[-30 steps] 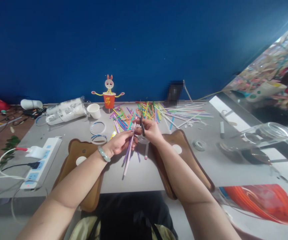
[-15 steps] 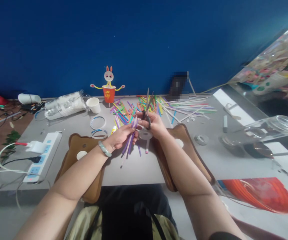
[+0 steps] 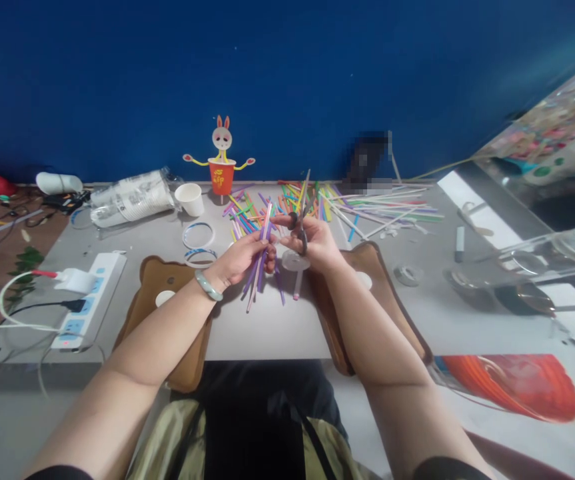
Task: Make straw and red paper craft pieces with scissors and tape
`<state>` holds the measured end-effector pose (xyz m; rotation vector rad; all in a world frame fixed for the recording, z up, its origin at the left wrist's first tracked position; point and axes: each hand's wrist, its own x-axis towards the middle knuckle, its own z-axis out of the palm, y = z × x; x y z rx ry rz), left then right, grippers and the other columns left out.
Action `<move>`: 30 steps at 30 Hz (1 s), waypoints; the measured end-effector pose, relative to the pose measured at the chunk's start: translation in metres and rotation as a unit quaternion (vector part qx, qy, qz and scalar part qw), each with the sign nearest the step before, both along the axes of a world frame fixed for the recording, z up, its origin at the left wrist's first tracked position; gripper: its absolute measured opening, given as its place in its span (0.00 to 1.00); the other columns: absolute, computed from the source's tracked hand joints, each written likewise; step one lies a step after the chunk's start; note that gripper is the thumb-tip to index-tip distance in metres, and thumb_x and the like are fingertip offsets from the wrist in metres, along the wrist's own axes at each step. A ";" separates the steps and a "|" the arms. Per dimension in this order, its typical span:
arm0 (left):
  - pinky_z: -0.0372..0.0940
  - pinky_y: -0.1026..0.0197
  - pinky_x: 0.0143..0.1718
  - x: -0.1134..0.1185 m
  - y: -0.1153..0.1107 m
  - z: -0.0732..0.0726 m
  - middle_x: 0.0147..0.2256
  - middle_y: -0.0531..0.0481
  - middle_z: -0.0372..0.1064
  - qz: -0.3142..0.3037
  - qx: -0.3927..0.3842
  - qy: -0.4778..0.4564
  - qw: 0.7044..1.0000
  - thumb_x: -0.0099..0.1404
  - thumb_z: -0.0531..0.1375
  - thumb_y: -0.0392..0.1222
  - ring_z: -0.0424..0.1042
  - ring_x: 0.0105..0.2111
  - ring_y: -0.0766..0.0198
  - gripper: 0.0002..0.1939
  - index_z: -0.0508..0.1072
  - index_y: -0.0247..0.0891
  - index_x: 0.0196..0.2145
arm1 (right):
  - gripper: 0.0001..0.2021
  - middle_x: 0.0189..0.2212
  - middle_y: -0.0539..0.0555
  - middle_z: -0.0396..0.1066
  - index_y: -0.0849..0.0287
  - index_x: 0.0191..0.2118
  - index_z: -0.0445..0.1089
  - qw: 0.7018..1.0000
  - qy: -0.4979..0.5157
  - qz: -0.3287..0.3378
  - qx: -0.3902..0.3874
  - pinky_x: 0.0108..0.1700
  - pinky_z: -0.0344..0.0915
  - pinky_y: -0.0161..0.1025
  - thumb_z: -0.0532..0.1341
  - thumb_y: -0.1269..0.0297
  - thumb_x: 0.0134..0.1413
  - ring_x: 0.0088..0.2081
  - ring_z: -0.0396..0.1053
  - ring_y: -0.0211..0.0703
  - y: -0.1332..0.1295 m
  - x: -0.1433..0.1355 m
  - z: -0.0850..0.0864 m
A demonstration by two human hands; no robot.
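My left hand [image 3: 247,259], with a pale bangle on its wrist, is closed round a bundle of purple and pink straws [image 3: 254,287] that point down toward the table's front. Close beside it, my right hand [image 3: 314,243] has its fingers in the dark handles of a pair of scissors [image 3: 305,200], whose slightly parted blades point up and away. A clear roll of tape [image 3: 296,261] lies below the right hand. Behind both hands, many coloured straws [image 3: 252,210] are scattered on the grey table [image 3: 272,340].
A rabbit figure in a red cup [image 3: 223,177] stands at the back, near a white cup [image 3: 190,200] and bagged cups [image 3: 132,200]. Brown pads [image 3: 160,333] lie under both forearms. A power strip [image 3: 90,300] is left; a clear jar [image 3: 532,260] lies right.
The view has shifted slightly. My right hand and the scissors have moved a little away from the straws in my left hand, whose upper ends now show more clearly.
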<state>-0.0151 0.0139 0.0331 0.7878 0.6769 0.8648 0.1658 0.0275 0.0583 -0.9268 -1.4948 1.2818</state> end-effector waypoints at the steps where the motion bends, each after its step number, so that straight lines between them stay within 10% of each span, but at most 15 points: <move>1: 0.66 0.64 0.27 0.000 0.000 0.000 0.26 0.53 0.66 0.003 0.005 0.003 1.000 0.63 0.60 0.38 0.69 0.23 0.68 0.07 0.66 0.36 0.39 | 0.28 0.33 0.55 0.76 0.59 0.45 0.77 1.000 -0.003 -0.002 0.003 0.41 0.72 0.44 0.74 0.48 0.38 0.37 0.74 0.49 0.000 0.000 0.000; 25: 0.65 0.65 0.23 0.002 -0.003 0.002 0.26 0.54 0.64 0.000 0.007 0.015 1.000 0.64 0.61 0.43 0.68 0.21 0.68 0.09 0.66 0.36 0.37 | 0.25 0.44 0.57 0.77 0.56 0.42 0.78 1.000 -0.001 0.001 0.015 0.50 0.70 0.46 0.74 0.48 0.38 0.50 0.72 0.53 0.002 0.001 -0.001; 30: 0.62 0.67 0.21 0.000 -0.002 0.001 0.24 0.56 0.62 0.009 0.014 0.016 1.000 0.65 0.59 0.42 0.65 0.19 0.70 0.07 0.66 0.38 0.39 | 0.24 0.33 0.54 0.76 0.59 0.42 0.77 1.000 -0.021 0.020 0.007 0.41 0.70 0.43 0.72 0.48 0.41 0.38 0.74 0.48 0.000 0.001 0.001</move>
